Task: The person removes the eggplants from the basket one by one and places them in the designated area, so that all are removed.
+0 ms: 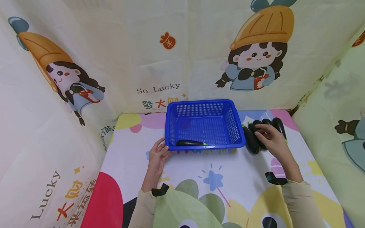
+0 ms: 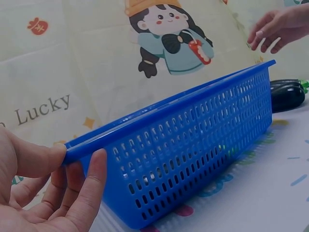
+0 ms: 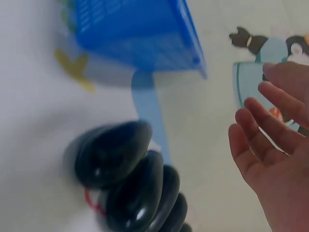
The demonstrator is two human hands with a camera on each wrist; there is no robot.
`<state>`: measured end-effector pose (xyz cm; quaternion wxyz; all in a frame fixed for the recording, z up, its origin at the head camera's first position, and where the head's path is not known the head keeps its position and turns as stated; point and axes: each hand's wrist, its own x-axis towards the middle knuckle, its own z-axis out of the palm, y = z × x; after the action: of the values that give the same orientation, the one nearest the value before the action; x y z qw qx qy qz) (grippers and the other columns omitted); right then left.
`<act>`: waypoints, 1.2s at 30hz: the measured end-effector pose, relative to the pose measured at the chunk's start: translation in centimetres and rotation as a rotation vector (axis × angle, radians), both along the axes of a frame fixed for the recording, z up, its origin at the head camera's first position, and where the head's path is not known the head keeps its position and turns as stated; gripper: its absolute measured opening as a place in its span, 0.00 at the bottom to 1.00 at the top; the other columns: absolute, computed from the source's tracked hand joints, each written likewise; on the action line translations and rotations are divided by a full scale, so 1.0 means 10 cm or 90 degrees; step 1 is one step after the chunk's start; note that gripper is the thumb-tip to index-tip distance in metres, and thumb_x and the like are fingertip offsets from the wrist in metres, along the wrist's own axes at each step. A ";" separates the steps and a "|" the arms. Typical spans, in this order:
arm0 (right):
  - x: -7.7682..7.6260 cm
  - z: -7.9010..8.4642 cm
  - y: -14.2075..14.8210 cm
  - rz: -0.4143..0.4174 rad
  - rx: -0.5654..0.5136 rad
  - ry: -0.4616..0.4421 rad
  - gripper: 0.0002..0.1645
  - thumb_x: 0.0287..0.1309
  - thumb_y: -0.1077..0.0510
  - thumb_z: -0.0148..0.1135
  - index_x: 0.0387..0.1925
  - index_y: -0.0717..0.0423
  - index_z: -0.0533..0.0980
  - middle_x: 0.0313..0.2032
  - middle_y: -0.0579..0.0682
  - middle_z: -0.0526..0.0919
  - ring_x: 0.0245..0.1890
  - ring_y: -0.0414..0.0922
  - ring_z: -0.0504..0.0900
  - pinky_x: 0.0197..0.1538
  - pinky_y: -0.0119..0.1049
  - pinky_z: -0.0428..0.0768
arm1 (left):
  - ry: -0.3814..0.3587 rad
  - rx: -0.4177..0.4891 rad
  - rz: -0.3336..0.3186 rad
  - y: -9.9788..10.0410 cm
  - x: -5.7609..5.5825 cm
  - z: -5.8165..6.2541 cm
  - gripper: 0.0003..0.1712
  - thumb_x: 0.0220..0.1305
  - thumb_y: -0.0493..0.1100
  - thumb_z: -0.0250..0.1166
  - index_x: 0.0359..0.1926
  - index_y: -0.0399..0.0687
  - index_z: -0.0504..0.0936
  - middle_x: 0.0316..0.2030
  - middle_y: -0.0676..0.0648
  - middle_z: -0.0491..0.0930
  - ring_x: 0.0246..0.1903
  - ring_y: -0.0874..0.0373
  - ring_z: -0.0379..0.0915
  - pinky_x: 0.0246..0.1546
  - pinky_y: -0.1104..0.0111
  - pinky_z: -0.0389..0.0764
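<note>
A blue plastic basket (image 1: 204, 147) with perforated walls stands on the table, with one dark eggplant (image 1: 189, 143) lying along its near wall. At the basket's near left corner, my left hand (image 1: 156, 160) pinches the rim, thumb on top and fingers below, as the left wrist view shows on the basket (image 2: 193, 130). To the right of the basket lies a row of several dark eggplants (image 1: 251, 141). My right hand (image 1: 273, 142) hovers above them with fingers loosely bent; in the right wrist view this hand (image 3: 277, 150) holds nothing and stays apart from the eggplants (image 3: 116, 154).
A colourful printed cloth (image 1: 137, 158) covers the table. Behind it and at both sides hang cream curtains (image 1: 199, 69) with cartoon figures, close to the basket's far side. Dark bands (image 1: 161, 190) sit around both wrists.
</note>
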<state>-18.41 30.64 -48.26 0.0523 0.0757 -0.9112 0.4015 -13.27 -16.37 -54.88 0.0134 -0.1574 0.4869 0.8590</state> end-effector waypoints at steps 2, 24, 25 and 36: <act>-0.01 0.03 -0.06 0.025 -0.008 -0.012 0.24 0.75 0.52 0.62 0.67 0.57 0.75 0.58 0.64 0.79 0.47 0.19 0.70 0.48 0.05 0.68 | 0.001 -0.003 0.000 0.00 0.00 0.00 0.31 0.73 0.27 0.58 0.74 0.43 0.69 0.46 0.49 0.81 0.40 0.59 0.85 0.49 0.61 0.90; -0.28 -0.01 -0.86 0.201 -0.030 -0.120 0.23 0.75 0.49 0.62 0.65 0.52 0.76 0.64 0.60 0.79 0.60 0.59 0.82 0.62 0.58 0.84 | 0.009 -0.004 -0.002 0.01 0.00 -0.01 0.31 0.74 0.28 0.58 0.75 0.42 0.67 0.46 0.48 0.82 0.39 0.58 0.86 0.51 0.59 0.90; -0.29 -0.02 -0.89 0.209 -0.029 -0.123 0.23 0.74 0.49 0.62 0.65 0.52 0.76 0.64 0.60 0.79 0.60 0.59 0.82 0.62 0.58 0.84 | 0.010 -0.001 -0.001 0.01 0.01 -0.01 0.31 0.74 0.28 0.58 0.75 0.42 0.67 0.46 0.48 0.82 0.39 0.58 0.86 0.50 0.60 0.90; -0.40 -0.12 -1.31 0.304 0.000 -0.176 0.25 0.74 0.48 0.63 0.65 0.55 0.76 0.63 0.63 0.80 0.61 0.58 0.81 0.68 0.59 0.79 | 0.011 0.007 0.003 0.02 0.01 -0.02 0.31 0.73 0.27 0.58 0.74 0.42 0.68 0.47 0.46 0.82 0.39 0.58 0.87 0.45 0.63 0.91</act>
<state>-22.42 17.57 -49.50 -0.1684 0.2332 -0.8660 0.4091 -13.22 -16.20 -55.03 0.0082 -0.1511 0.4823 0.8629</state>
